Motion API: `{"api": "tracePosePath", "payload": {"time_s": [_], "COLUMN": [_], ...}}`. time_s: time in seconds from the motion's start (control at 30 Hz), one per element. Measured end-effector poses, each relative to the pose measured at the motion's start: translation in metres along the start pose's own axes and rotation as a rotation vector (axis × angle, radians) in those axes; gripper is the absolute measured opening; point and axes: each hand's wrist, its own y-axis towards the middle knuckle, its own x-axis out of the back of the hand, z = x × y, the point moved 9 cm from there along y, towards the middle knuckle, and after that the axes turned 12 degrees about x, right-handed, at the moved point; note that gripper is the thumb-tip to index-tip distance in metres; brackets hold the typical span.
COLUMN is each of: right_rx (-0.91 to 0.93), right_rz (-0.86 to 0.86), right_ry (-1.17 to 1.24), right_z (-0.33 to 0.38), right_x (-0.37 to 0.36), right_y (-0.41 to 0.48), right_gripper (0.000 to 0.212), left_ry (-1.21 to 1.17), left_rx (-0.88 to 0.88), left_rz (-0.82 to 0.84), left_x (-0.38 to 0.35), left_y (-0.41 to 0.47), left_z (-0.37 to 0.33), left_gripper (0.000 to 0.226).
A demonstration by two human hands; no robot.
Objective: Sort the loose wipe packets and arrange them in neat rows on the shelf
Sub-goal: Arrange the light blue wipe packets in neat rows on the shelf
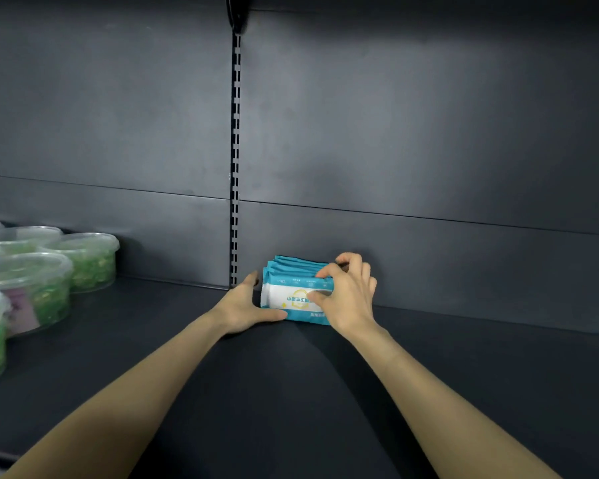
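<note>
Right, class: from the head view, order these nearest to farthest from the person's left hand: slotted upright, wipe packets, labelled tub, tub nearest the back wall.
1. wipe packets, touching the left hand, on its right.
2. slotted upright, just behind the hand.
3. tub nearest the back wall, off to the left.
4. labelled tub, farther left and forward.
</note>
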Motion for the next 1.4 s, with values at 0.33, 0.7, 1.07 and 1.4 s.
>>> {"api": "tracePosePath", "payload": {"time_s": [0.33,0.7,1.07,1.4], "right_rx": [0.022,0.004,-0.048,-0.024], "right_rz": [0.339,0.321,0.285,0.268], "right_ry": [0.108,0.280,0.147,0.130], "right_z": [-0.015,-0.018,-0.019,-0.011], "right_x": [-0.030,-0.029,-0.023,-0.017], "right_y": [-0.003,-0.004,-0.009,-0.008], "right_gripper": [0.101,0.097,0.091,0.078], "left_ry": [-0.079,-0.093,-0.105,-0.260], "left_rx": [-0.114,-0.096,-0.088,-0.028], "left_rz": [0.153,0.199,-0.100,0.015], "left_x": [-0.021,-0.025,0.000,-0.007], "left_y": [0.002,0.002,-0.005,-0.004], "left_z": [-0.012,-0.012,-0.009,-0.011], "left_gripper": [0.071,0.065,0.081,0.066]}}
